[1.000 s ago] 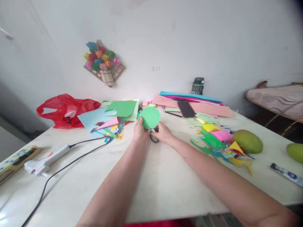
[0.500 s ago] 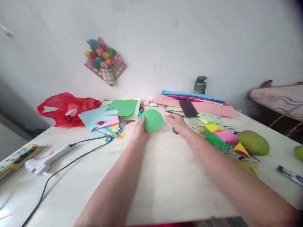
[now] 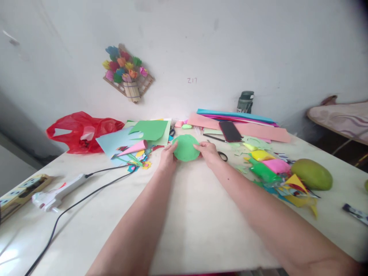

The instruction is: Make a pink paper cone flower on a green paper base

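Note:
A round piece of green paper [image 3: 186, 148] is held up over the table between both hands. My left hand [image 3: 168, 154] pinches its left edge, thumb on the near face and fingers behind. On the opposite edge, my right hand [image 3: 207, 151] grips the paper between thumb and fingers. Black-handled scissors [image 3: 222, 156] lie on the table beside my right wrist, partly hidden by it. Behind the left hand rest a cut green sheet [image 3: 150, 130] and a light blue sheet [image 3: 110, 143].
To the left are a white glue gun [image 3: 59, 192], a power strip [image 3: 23, 189] and a red plastic bag [image 3: 83, 132]. A phone [image 3: 230, 131] lies on pink paper [image 3: 261, 131]. At right are colourful clay packets [image 3: 266, 168] and a green mango-like fruit [image 3: 312, 174].
My right hand has moved left and taken hold of the green circle's right edge. The scissors' handle shows more now. The left hand keeps its hold.

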Tool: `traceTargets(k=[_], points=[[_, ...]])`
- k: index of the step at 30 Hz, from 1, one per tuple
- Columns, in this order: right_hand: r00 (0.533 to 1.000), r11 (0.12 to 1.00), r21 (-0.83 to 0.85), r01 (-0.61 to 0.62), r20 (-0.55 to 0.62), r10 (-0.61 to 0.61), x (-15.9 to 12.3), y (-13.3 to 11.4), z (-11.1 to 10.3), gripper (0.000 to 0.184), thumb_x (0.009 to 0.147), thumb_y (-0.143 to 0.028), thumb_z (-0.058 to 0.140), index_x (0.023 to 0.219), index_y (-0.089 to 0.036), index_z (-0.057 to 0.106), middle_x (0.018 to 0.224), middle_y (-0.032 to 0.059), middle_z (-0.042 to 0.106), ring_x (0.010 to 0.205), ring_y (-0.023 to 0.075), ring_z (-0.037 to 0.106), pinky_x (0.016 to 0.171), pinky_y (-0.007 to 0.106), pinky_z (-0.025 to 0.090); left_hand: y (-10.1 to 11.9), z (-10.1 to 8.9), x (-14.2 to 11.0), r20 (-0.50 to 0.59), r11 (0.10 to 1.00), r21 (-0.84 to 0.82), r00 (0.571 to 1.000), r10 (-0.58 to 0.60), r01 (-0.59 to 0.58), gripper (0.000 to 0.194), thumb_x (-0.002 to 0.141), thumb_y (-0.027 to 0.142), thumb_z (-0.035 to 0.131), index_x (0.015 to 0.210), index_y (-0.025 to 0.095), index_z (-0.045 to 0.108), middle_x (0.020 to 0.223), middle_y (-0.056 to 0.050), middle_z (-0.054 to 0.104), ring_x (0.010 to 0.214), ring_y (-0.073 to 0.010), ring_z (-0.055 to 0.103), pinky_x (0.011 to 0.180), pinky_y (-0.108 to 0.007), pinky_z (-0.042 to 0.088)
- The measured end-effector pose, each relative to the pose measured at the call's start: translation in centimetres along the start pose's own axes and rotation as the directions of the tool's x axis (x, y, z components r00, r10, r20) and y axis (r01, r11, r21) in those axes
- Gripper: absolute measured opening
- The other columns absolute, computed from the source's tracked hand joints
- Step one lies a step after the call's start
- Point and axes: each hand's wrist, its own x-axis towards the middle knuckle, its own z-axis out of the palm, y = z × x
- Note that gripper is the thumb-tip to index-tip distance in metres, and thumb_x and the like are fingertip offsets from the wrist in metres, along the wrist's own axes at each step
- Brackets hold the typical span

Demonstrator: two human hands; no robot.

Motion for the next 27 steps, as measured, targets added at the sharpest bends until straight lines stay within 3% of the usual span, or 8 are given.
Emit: traceTargets(k=[2,6,10,15,18,21,23,27], points=[[1.000,0.999,0.031,0.005,0.012,-0.006,0.0,0.5,-0.1,0.021,0.054,-0.033,0.065,0.053,-0.018,0.051,0.046,-0.0052,0.050,0.042,0.0087,0.045,0.042,0.022,0.039,-0.1,-0.3,0.0,0.025,0.994,0.105,0.999,0.024,-0.026,0.031,0.057,0.031,0.073,0.080,0.011,0.065,0.075,-0.008,0.068,0.072,-0.0188,0.064,0.068,-0.028,0.050],[0.999,0.999,0.015,0.044,0.017,-0.044,0.0,0.7,-0.4,0.023,0.052,-0.036,0.066,0.054,-0.018,0.052,0.047,-0.0053,0.051,0.042,0.0087,0.044,0.042,0.022,0.037,-0.2,-0.5,0.1,-0.027,0.950,0.311,0.999,0.043,-0.032,0.034,0.058,0.037,0.070,0.079,0.012,0.064,0.059,-0.003,0.063,0.055,-0.0151,0.060,0.054,-0.026,0.047],[0.999,0.998,-0.045,0.048,-0.012,-0.049,-0.4,0.3,-0.4,0.022,0.054,-0.037,0.063,0.054,-0.017,0.054,0.044,-0.0056,0.049,0.040,0.0083,0.043,0.038,0.021,0.034,-0.1,-0.4,0.1,-0.049,0.850,0.520,0.991,0.125,-0.082,0.031,0.063,0.043,0.063,0.073,0.013,0.061,0.046,0.003,0.050,0.037,-0.0089,0.045,0.038,-0.020,0.036],[0.998,0.995,-0.068,0.067,0.005,-0.067,-0.5,0.7,-0.1,0.023,0.057,-0.039,0.060,0.056,-0.018,0.053,0.045,-0.0055,0.047,0.042,0.0100,0.044,0.042,0.023,0.038,-0.1,-0.3,0.1,-0.068,0.760,0.639,0.976,0.209,-0.118,0.030,0.068,0.046,0.055,0.065,0.016,0.055,0.046,0.004,0.045,0.038,-0.0075,0.041,0.038,-0.018,0.034],[0.992,0.978,-0.168,0.123,-0.005,-0.126,-0.1,1.3,-0.3,0.024,0.061,-0.042,0.056,0.057,-0.018,0.051,0.046,-0.0055,0.043,0.044,0.0104,0.043,0.043,0.023,0.037,0.0,-0.3,0.0,-0.076,0.686,0.718,0.967,0.244,-0.117,0.032,0.072,0.047,0.050,0.061,0.017,0.050,0.043,0.006,0.039,0.038,-0.0080,0.039,0.039,-0.018,0.032],[0.973,0.902,-0.381,0.204,-0.019,-0.228,0.0,1.5,-0.5,0.027,0.066,-0.043,0.051,0.053,-0.019,0.046,0.045,-0.0051,0.038,0.046,0.0106,0.039,0.045,0.023,0.032,0.8,-0.2,-0.2,-0.087,0.516,0.849,0.934,0.348,-0.114,0.039,0.078,0.049,0.039,0.059,0.018,0.051,0.041,0.003,0.039,0.044,-0.0115,0.045,0.044,-0.020,0.033],[0.962,0.817,-0.535,0.215,-0.028,-0.271,-0.2,1.2,-0.5,0.029,0.069,-0.042,0.047,0.051,-0.020,0.043,0.045,-0.0046,0.037,0.048,0.0109,0.037,0.047,0.023,0.029,1.8,-0.2,-0.4,-0.082,0.364,0.927,0.894,0.442,-0.095,0.042,0.082,0.048,0.033,0.065,0.018,0.056,0.045,0.000,0.047,0.053,-0.0150,0.052,0.051,-0.023,0.037],[0.966,0.673,-0.720,0.170,-0.012,-0.257,-1.1,0.2,-0.3,0.027,0.074,-0.039,0.043,0.055,-0.020,0.044,0.050,-0.0033,0.042,0.052,0.0122,0.038,0.051,0.025,0.027,4.2,-0.9,-0.7,-0.055,0.055,0.998,0.774,0.631,0.026,0.025,0.079,0.037,0.042,0.088,0.023,0.061,0.077,-0.004,0.065,0.088,-0.0227,0.055,0.072,-0.032,0.041]])
